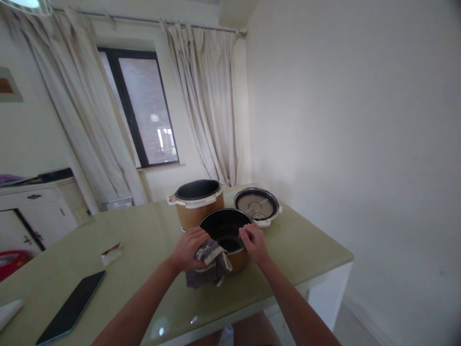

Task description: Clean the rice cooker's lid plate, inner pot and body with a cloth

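Observation:
A dark-lined inner pot (230,221) with a brownish outside stands on the table in front of me. My left hand (190,249) grips a grey patterned cloth (207,276) with pale edging, at the pot's near left side. Over the right rim, my right hand (254,240) is closed on the pot's edge, fingers curled inside. Just behind stands a golden cooker body (196,215) with a white collar and a dark interior. To its right lies the round lid (255,206), its inner side facing up.
The pale green tabletop (144,240) ends at a corner on the right, near the white wall (353,120). A dark phone or tablet (72,307) and a small whitish packet (111,254) lie to the left. Curtains (205,96) and a window (144,105) are behind.

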### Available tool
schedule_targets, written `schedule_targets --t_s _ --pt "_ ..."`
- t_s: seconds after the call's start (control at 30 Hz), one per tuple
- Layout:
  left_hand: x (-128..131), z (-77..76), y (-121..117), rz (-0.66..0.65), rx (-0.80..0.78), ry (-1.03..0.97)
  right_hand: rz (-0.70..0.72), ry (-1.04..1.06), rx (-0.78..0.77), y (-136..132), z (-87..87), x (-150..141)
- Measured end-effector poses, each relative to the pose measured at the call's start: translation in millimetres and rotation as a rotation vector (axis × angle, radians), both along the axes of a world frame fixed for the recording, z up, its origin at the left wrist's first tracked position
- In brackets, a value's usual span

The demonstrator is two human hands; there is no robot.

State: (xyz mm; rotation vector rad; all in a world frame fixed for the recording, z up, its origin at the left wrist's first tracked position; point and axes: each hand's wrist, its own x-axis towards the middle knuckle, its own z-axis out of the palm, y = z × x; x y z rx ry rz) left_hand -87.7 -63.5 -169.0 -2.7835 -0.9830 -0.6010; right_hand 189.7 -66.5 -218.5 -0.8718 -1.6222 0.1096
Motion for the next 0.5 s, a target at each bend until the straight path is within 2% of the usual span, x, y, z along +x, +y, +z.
schedule_targets --t_s 0.07,0.17,0.23,0.33,0.4,0.5 --pt "7 -2.7 -2 0.046 0.021 0.016 -0.057 -0.037 0.032 -4 -2.2 -2" --pt "33 -6.9 -19 0.165 0.03 0.066 -0.127 -0.08 0.131 -13 -9.1 -10" --pt "55 -10.3 -36 0.282 0.059 0.065 -0.109 -0.095 0.172 -16 -13.6 -16" --pt "76 -13.3 -57 0.386 0.09 0.061 -0.034 -0.061 0.119 -12 -14.0 -20" --pt "73 -11.5 -61 0.334 0.072 0.089 0.002 -0.042 0.057 -5 -10.0 -17" --pt "46 -4.2 -50 0.16 0.006 0.14 0.032 -0.03 0.019 3 -3.2 -11"
